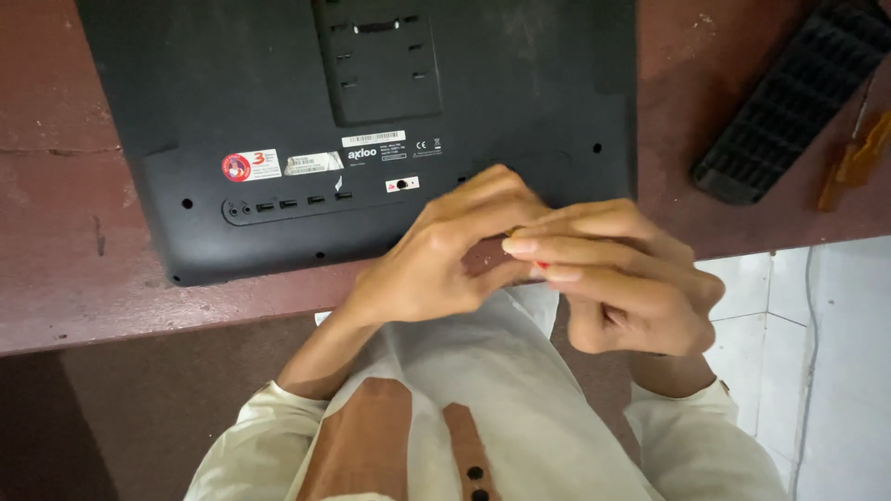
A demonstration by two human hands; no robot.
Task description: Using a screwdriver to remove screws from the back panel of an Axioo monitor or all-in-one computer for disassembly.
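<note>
A large black flat device (278, 102), its back panel up with stickers and a row of ports, lies on a reddish-brown table (65, 278). My left hand (445, 250) and my right hand (622, 283) meet just in front of the device's near edge, fingers curled together. Between the fingertips shows a small object (538, 264) with a bit of red and orange; most of it is hidden, and I cannot tell which hand carries it.
A black ribbed plastic part (789, 102) lies at the table's far right, with an orange-handled tool (858, 158) beside it. White floor tiles (817, 353) show past the table's right edge. My light shirt fills the bottom.
</note>
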